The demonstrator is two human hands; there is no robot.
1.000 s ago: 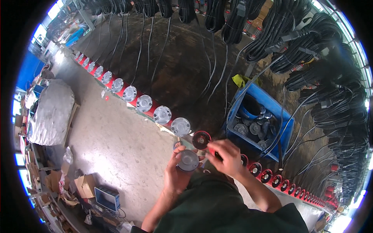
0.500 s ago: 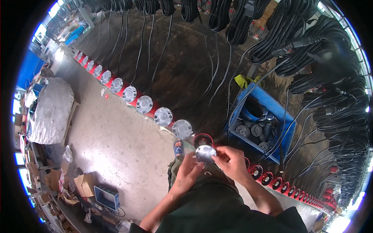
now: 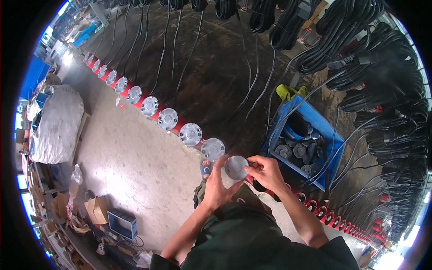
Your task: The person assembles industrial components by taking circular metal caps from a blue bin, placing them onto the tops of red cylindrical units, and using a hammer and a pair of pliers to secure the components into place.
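A round grey metal cover plate (image 3: 235,166) is held between both hands just above the row of red pump bodies. My left hand (image 3: 217,185) grips its near left edge, fingers spread upward. My right hand (image 3: 264,171) pinches its right edge. Right beside it, to the left, sits a red pump body capped by a similar grey plate (image 3: 213,149). Under my right hand an uncapped red body is mostly hidden.
A long row of capped red bodies (image 3: 167,119) runs to the upper left; uncapped red ones (image 3: 321,213) run to the lower right. A blue crate (image 3: 330,134) of dark parts stands to the right. Black cables (image 3: 382,67) hang above. Cardboard boxes (image 3: 96,209) lie lower left.
Both hands have carried the grey plate up and to the right, from near my body to the row of red bodies, beside the last capped one.
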